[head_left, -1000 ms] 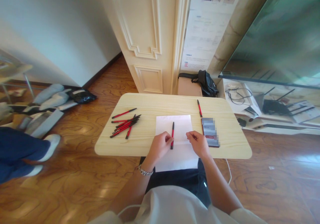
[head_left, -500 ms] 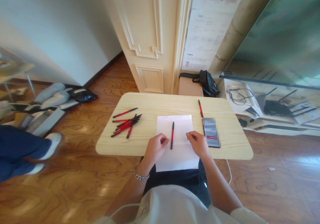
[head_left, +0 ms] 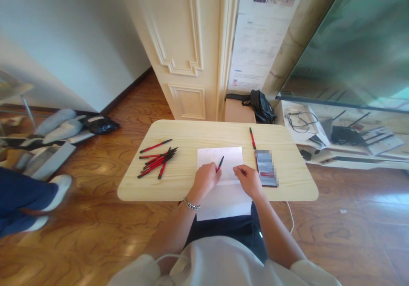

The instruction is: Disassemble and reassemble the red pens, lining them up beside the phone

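Red-and-black plastic pen [head_left: 220, 163] sits just below the middle of the frame. The left hand [head_left: 206, 178] pinches its lower end with fingers closed narrow around it, so the barrel slants up and to the right over the white sheet of paper [head_left: 230, 154]. Watching from my remote seat, I judge the pen light, stiff and rather slick. A fingertip pinch on the barrel near one end should be enough to hold it, though a round, smooth shaft like this could roll or slip if the hold goes slack. The right hand [head_left: 247, 180] rests just right of it on the paper's edge with its fingers curled in; I cannot tell whether they hold anything. The paper is thin and limp, lies flat on the pale wooden table with rounded corners [head_left: 191, 134] and overhangs the near edge towards the lap. A loose pile of matching red-and-black pens [head_left: 156, 160] lies well apart at centre left of the frame. One single pen [head_left: 252, 138] lies near the table's far edge, above a dark flat rectangular object [head_left: 266, 174] that is blurred, just beside the right hand. A silver chain bracelet [head_left: 191, 205] circles the left wrist.
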`<state>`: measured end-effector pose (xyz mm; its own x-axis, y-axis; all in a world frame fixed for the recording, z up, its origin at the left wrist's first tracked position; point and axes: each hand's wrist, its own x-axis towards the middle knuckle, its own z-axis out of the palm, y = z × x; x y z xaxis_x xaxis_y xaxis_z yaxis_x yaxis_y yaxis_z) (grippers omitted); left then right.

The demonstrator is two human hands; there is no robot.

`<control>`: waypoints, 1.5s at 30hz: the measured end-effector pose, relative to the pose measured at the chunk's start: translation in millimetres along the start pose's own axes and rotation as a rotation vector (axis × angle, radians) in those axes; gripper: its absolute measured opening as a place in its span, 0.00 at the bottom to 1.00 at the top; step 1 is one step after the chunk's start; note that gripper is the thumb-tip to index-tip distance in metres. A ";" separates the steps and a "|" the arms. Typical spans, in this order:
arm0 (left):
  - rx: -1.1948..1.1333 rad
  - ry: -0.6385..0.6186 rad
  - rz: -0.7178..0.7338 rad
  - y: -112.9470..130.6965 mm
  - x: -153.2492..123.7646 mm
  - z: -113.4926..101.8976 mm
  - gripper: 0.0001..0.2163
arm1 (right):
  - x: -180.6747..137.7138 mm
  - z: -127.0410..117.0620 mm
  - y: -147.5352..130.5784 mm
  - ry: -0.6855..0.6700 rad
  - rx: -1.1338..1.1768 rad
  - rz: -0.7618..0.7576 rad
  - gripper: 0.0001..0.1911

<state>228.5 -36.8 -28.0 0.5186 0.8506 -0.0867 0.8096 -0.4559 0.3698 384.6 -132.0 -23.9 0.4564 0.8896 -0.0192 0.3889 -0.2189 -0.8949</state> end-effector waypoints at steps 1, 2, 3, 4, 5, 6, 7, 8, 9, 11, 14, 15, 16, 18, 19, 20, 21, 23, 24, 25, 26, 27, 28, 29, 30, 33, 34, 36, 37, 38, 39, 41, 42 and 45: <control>-0.034 0.006 0.006 0.6 -2.6 -1.0 0.15 | 3.2 2.4 0.8 0.004 0.014 0.010 0.20; -0.076 0.013 0.016 1.7 -6.0 -2.2 0.15 | 6.8 6.0 1.6 0.002 0.038 0.024 0.20; -0.123 0.020 0.028 3.2 -10.0 -3.6 0.15 | 10.7 10.4 2.1 -0.003 0.073 0.041 0.21; -0.174 0.026 0.041 5.2 -14.2 -4.9 0.15 | 14.7 15.7 2.3 -0.009 0.120 0.061 0.21; -0.228 0.029 0.053 7.3 -18.4 -5.9 0.14 | 18.4 21.3 2.0 -0.014 0.171 0.083 0.22; -0.282 0.034 0.065 9.6 -22.3 -6.5 0.15 | 21.6 27.1 1.2 -0.014 0.219 0.103 0.23; -0.336 0.040 0.072 11.7 -25.7 -6.6 0.15 | 24.3 32.5 -0.1 -0.007 0.258 0.116 0.24; -0.388 0.049 0.070 13.5 -28.5 -6.2 0.15 | 26.3 37.2 -2.0 0.003 0.285 0.122 0.24; -0.437 0.055 0.063 14.9 -30.6 -5.4 0.15 | 27.6 41.2 -4.4 0.017 0.303 0.118 0.23; -0.517 0.056 0.050 16.6 -33.2 -2.9 0.16 | 28.4 46.4 -10.3 0.030 0.323 0.103 0.23; -0.571 0.053 0.047 17.6 -34.9 1.0 0.17 | 26.3 49.2 -20.5 0.036 0.316 0.099 0.23; -0.576 0.058 0.048 18.0 -35.4 2.0 0.17 | 25.0 49.6 -23.6 0.041 0.295 0.093 0.23; -0.580 0.065 0.045 18.4 -36.1 3.0 0.17 | 23.5 49.9 -26.1 0.047 0.267 0.082 0.22; -0.608 0.066 0.038 19.3 -37.5 4.5 0.17 | 20.5 50.7 -29.0 0.060 0.224 0.060 0.22; -0.640 0.056 0.037 19.6 -38.2 5.3 0.17 | 19.3 51.1 -29.0 0.062 0.227 0.058 0.23; -0.686 0.037 0.034 19.9 -38.8 6.2 0.17 | 18.5 51.5 -28.0 0.055 0.255 0.067 0.23; -0.744 0.012 0.029 19.9 -39.2 7.1 0.18 | 18.1 51.7 -26.2 0.033 0.309 0.088 0.23; -0.885 -0.064 0.030 19.1 -39.4 9.0 0.19 | 19.0 50.8 -21.1 -0.057 0.470 0.153 0.23; -0.952 -0.104 0.033 18.4 -39.3 9.7 0.19 | 20.1 49.7 -18.4 -0.120 0.552 0.191 0.23; -1.003 -0.133 0.035 17.5 -39.2 10.2 0.19 | 21.5 48.3 -16.1 -0.180 0.622 0.228 0.24; -1.034 -0.148 0.035 16.6 -38.9 10.3 0.19 | 23.0 46.6 -14.3 -0.225 0.672 0.257 0.25; -1.042 -0.145 0.033 15.9 -38.7 10.0 0.19 | 24.4 44.9 -13.0 -0.248 0.696 0.271 0.25; -1.033 -0.130 0.028 15.3 -38.5 9.4 0.19 | 25.4 43.4 -12.4 -0.245 0.698 0.267 0.25; -1.017 -0.108 0.023 15.0 -38.4 8.5 0.18 | 25.9 42.1 -12.1 -0.215 0.682 0.250 0.24; -1.004 -0.091 0.020 15.0 -38.3 7.5 0.18 | 26.0 41.1 -12.2 -0.170 0.658 0.227 0.22; -1.034 -0.096 0.031 16.3 -38.4 4.9 0.18 | 24.2 39.6 -13.1 -0.120 0.641 0.195 0.19; -1.063 -0.115 0.035 16.7 -38.5 4.6 0.18 | 23.6 39.2 -13.3 -0.149 0.666 0.205 0.19; -1.112 -0.151 0.042 17.1 -38.7 4.6 0.19 | 23.0 38.3 -13.9 -0.232 0.724 0.233 0.21; -1.124 -0.157 0.043 17.0 -38.8 4.9 0.18 | 23.1 37.9 -14.1 -0.259 0.737 0.239 0.22; -1.123 -0.155 0.041 16.7 -38.9 5.4 0.18 | 23.4 37.5 -14.3 -0.265 0.733 0.234 0.22; -1.114 -0.145 0.039 16.3 -39.0 5.9 0.18 | 23.9 37.4 -14.5 -0.250 0.713 0.219 0.22; -1.087 -0.124 0.040 15.4 -39.3 7.0 0.17 | 24.6 37.7 -14.4 -0.190 0.653 0.181 0.19; -1.081 -0.122 0.043 14.9 -39.6 7.5 0.17 | 24.7 38.1 -14.2 -0.166 0.633 0.168 0.18; -1.103 -0.144 0.041 13.7 -40.5 9.0 0.17 | 24.0 38.8 -13.5 -0.194 0.671 0.181 0.18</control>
<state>221.1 -79.8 -27.7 0.6241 0.7695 -0.1354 0.1401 0.0603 0.9883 359.3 -92.2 -29.6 0.2926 0.9314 -0.2166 -0.2835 -0.1318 -0.9499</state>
